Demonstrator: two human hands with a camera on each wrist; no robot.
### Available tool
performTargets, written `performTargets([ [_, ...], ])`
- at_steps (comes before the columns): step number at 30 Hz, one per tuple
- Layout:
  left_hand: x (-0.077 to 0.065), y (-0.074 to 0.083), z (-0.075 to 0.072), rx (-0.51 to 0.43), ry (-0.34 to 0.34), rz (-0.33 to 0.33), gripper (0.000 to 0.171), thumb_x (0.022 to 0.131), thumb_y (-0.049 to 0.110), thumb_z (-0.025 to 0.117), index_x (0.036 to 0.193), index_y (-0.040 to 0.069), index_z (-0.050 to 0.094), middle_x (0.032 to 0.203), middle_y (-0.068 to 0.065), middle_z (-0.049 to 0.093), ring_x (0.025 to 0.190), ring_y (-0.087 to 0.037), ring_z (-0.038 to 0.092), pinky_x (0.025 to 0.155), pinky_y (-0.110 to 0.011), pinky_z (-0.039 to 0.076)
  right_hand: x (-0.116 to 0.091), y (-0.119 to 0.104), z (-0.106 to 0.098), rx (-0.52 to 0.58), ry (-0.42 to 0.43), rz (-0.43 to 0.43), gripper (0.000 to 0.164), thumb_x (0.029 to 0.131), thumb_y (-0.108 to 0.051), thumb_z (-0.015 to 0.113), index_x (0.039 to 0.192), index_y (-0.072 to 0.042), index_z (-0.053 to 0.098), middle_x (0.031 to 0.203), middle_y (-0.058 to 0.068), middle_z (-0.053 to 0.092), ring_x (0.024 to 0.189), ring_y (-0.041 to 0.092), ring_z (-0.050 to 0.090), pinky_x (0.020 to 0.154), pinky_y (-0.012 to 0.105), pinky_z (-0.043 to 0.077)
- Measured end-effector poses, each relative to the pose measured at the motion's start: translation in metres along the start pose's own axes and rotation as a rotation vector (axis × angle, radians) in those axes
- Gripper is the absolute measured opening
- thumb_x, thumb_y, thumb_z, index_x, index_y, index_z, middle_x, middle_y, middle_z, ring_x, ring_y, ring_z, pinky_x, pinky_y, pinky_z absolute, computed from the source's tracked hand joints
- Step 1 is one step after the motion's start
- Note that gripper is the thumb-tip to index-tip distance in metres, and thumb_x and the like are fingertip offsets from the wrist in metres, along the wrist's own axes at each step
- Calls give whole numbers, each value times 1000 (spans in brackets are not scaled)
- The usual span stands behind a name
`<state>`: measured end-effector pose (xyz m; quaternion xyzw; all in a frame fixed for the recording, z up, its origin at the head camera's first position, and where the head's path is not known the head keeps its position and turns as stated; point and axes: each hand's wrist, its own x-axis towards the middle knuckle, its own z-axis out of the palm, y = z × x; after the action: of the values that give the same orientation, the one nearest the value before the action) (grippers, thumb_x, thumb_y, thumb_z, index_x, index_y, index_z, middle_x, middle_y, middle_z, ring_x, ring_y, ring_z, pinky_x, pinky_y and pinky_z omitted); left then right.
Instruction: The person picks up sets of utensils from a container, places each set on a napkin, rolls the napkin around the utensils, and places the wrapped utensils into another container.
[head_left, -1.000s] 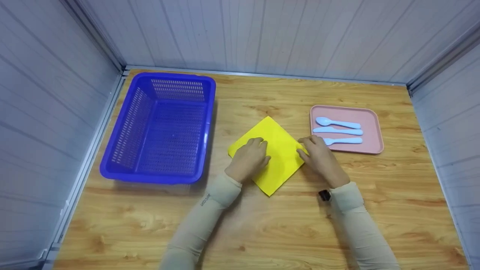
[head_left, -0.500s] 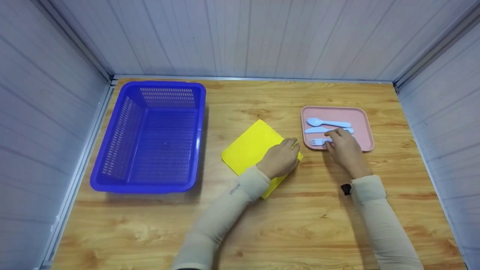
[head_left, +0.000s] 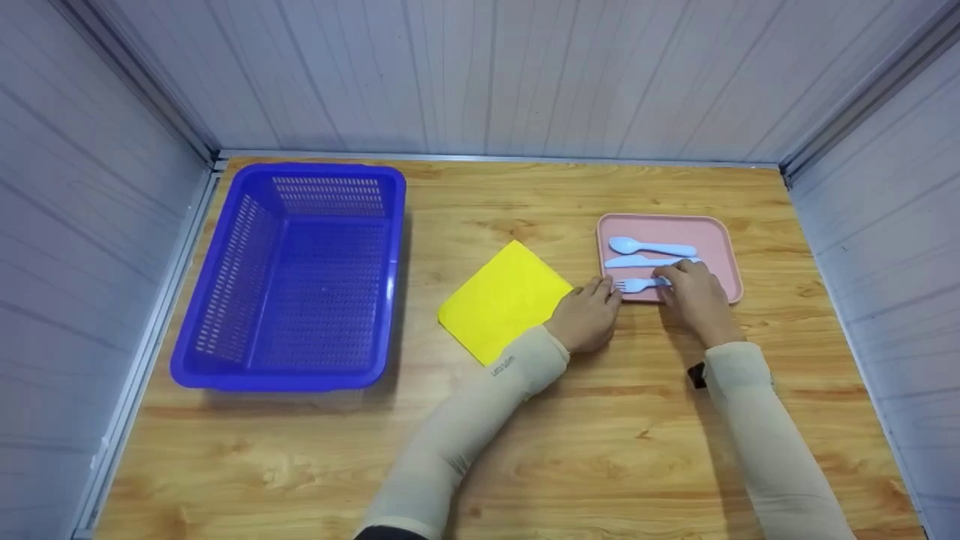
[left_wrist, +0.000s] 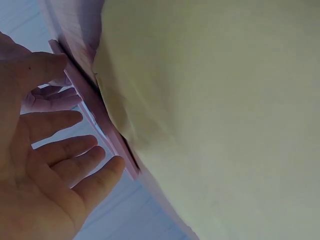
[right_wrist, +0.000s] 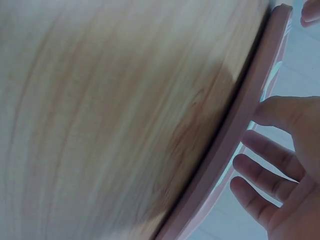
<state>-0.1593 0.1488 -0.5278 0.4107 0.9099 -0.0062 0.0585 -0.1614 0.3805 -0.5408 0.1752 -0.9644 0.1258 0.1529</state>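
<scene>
A pale blue fork (head_left: 636, 285) lies along the near side of the pink tray (head_left: 720, 225). My right hand (head_left: 701, 300) pinches the fork's handle between thumb and fingers; in the right wrist view the thumb (right_wrist: 277, 111) is right at the tray's rim. My left hand (head_left: 586, 315) is at the tray's near left corner, its fingers spread and loosely bent close to the rim in the left wrist view. Its fingertips are by the fork's tines. Above the fork lie a pale blue knife (head_left: 630, 261) and a spoon (head_left: 652, 247).
A folded yellow cloth or napkin (head_left: 502, 300) lies flat in the middle of the wooden table (head_left: 300, 465), partly under my left forearm in the head view. The large blue basket (head_left: 330, 300) stands at the left. Pale panel walls (head_left: 480, 75) enclose the back and sides.
Both hands have left the yellow cloth. My right hand has moved right to the fork, and my left hand has slid right across the cloth to the tray's corner.
</scene>
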Motion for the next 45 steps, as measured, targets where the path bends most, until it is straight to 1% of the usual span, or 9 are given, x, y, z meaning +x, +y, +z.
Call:
performTargets([
  [9, -3, -4, 3, -29, -34, -33, 54, 105, 30, 42, 154, 8, 38, 159, -13, 34, 145, -26, 32, 112, -38, 37, 6, -7, 0, -23, -103, 65, 13, 89, 0, 71, 101, -3, 75, 97, 20, 68, 88, 42, 59, 74, 56, 50],
  [17, -7, -8, 3, -77, -24, -26, 56, 105, 30, 43, 155, 6, 35, 160, -13, 31, 146, -26, 30, 113, -38, 34, 7, -7, 1, -42, -99, 70, 14, 91, -4, 71, 104, -6, 74, 102, 18, 69, 94, 42, 58, 74, 57, 48],
  [21, -15, -14, 3, -134, -5, -43, 57, 104, 29, 43, 155, 4, 34, 160, -15, 31, 146, -27, 31, 114, -38, 33, 9, -10, -1, -20, -82, 75, 16, 93, -4, 67, 109, -5, 71, 105, 18, 67, 100, 41, 56, 76, 58, 45],
  [25, -35, -25, -1, -162, 6, -89, 57, 103, 31, 49, 152, 3, 39, 157, -16, 35, 145, -29, 32, 114, -41, 33, 14, -21, -4, 14, 9, 24, 15, 94, -5, 67, 109, -4, 70, 102, 17, 67, 97, 41, 59, 74, 56, 46],
  [28, -57, -33, -1, -130, 12, -117, 59, 101, 36, 55, 148, 3, 43, 153, -17, 41, 141, -30, 37, 112, -42, 37, 20, -34, -6, 8, 77, -42, 14, 91, -5, 72, 105, -2, 72, 96, 18, 68, 86, 41, 62, 67, 55, 49],
  [30, -73, -38, 1, -102, 20, -133, 58, 101, 37, 56, 146, 2, 45, 150, -18, 45, 138, -31, 42, 109, -41, 40, 25, -45, -8, 9, 87, -61, 16, 89, -3, 74, 104, 0, 72, 95, 19, 68, 81, 41, 63, 65, 54, 51],
  [34, -102, -50, 2, -103, 34, -196, 57, 100, 34, 59, 144, 0, 48, 145, -20, 48, 132, -33, 47, 103, -42, 46, 39, -68, -12, 30, 31, -20, 22, 88, -4, 76, 108, 2, 71, 96, 19, 66, 80, 38, 63, 67, 51, 54],
  [39, -130, -67, 2, -142, 18, -301, 59, 99, 33, 62, 145, -1, 48, 148, -23, 44, 133, -38, 45, 103, -46, 46, 60, -103, -8, 120, -45, 23, 19, 92, -8, 71, 105, 5, 70, 92, 19, 64, 77, 32, 62, 66, 45, 55],
  [45, -157, -81, 7, -152, 127, -341, 54, 94, 25, 68, 137, -5, 55, 141, -29, 49, 126, -44, 51, 96, -49, 51, 81, -140, 10, 242, -173, 161, 21, 94, -14, 69, 102, 5, 71, 91, 18, 67, 78, 29, 62, 66, 40, 55],
])
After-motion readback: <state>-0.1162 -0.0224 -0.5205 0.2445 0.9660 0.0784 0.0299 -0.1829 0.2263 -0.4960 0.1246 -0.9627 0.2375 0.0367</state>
